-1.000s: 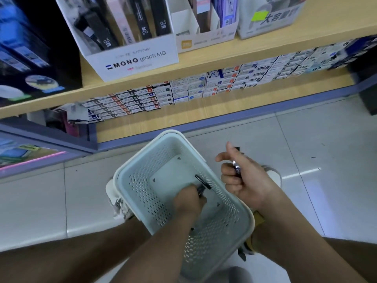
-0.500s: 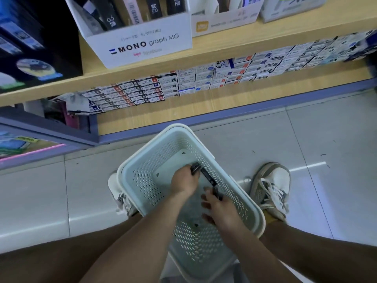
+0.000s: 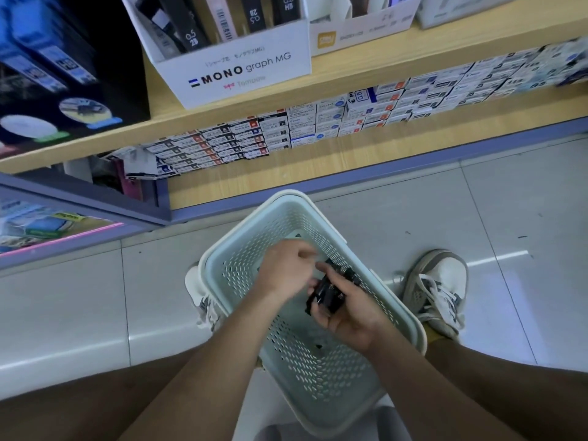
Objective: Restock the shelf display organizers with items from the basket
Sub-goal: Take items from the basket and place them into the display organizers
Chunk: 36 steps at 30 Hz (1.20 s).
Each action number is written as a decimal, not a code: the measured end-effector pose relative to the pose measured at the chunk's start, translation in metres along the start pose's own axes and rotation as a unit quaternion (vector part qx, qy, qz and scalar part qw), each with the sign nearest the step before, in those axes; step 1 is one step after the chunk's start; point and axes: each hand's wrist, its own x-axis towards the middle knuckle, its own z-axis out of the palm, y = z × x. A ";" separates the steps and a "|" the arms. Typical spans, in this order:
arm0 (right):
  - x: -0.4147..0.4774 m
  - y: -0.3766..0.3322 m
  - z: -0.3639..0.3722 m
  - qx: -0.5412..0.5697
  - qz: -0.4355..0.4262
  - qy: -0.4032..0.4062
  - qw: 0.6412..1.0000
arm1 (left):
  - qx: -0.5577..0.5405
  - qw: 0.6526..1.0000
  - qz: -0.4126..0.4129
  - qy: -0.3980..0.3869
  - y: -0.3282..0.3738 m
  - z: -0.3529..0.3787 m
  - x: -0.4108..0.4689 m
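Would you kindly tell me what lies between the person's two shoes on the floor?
In the head view, the perforated basket lies between the left shoe and the right shoe.

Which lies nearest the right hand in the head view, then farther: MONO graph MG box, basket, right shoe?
1. basket, directly beneath the right hand, which grips black items.
2. right shoe, on the floor to its right.
3. MONO graph MG box, up on the shelf ahead.
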 end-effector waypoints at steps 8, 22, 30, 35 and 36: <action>-0.007 0.022 -0.018 -0.310 -0.120 0.216 0.918 | 0.099 0.993 -0.055 -0.015 -0.025 0.091 0.057; -0.043 -0.007 -0.010 -0.285 -0.181 0.184 0.923 | 0.036 0.999 0.013 0.016 -0.017 0.091 0.047; -0.067 -0.010 0.003 -0.150 -0.151 0.079 0.974 | 0.038 0.999 0.021 0.018 -0.027 0.085 0.044; -0.075 -0.018 0.001 -0.198 -0.167 0.040 0.965 | 0.089 0.995 0.018 0.044 -0.022 0.096 0.051; -0.076 -0.021 0.002 -0.224 -0.175 0.048 0.957 | 0.090 0.994 0.010 0.059 -0.021 0.095 0.051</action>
